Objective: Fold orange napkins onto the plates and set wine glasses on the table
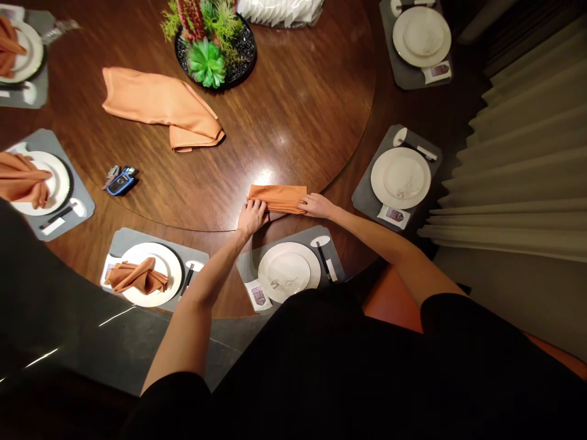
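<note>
Both hands are on a folded orange napkin [277, 198] lying on the round turntable [293, 110], near its front edge, just beyond the plate [288, 272] at the person's own seat. The napkin is a narrow band w/ its long axis running left-right across the view, so each hand takes one end. Left hand [251, 217] sits at the left end, fingers curled and pressing down on the cloth's near corner; right hand [317, 206] is at the right end, fingertips closed on the edge (whether it pinches or only presses, can't tell from this angle). Neither hand is nearer than the other; the band lies straight between them, touching both.

Around it: a looser, unfolded napkin [160, 107] lies well apart to the upper left, beside a bowl of succulents [213, 46]. A small blue gadget [121, 181] lies left of centre. The setting to the left already has a shaped napkin on its plate [147, 275]; the plate to the right [400, 178] is bare.
</note>
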### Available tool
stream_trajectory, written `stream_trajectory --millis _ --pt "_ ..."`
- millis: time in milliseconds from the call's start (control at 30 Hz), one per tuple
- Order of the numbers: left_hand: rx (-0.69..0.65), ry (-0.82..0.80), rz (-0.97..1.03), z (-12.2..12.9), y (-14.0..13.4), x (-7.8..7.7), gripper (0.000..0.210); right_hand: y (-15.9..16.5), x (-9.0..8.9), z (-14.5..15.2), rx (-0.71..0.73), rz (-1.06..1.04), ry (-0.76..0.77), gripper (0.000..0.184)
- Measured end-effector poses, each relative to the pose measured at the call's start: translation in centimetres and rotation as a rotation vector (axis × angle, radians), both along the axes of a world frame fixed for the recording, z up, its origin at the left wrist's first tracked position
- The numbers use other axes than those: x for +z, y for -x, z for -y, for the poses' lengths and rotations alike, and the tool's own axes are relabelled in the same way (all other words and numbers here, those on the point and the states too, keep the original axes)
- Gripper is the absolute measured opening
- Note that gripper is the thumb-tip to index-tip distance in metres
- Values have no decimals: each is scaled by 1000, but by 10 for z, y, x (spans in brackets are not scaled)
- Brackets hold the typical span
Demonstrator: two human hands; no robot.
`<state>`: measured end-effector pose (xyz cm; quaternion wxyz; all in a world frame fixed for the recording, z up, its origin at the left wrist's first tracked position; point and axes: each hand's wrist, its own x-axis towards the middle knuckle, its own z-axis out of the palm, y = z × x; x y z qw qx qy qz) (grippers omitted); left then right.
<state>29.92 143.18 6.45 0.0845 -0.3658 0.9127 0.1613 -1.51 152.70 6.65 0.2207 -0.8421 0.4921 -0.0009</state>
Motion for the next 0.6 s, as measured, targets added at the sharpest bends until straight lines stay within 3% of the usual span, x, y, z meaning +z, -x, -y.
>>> stream_trajectory --millis 133,267,467,533,600 --pt "152 27 -6 -9 8 0 40 1 31 5 -86 169 107 27" --pt "217 -37 -100 -11 12 -2 36 4 69 29 -108 336 178 28" --pt "304 -274 -410 -29 12 -8 16 -5 132 101 -117 383 22 24" --pt "403 -366 -501 -42 18 -12 14 -12 137 133 -179 359 -37 24" --pt "517 -506 -601 -55 28 -17 24 -21 127 165 -267 379 -71 25"
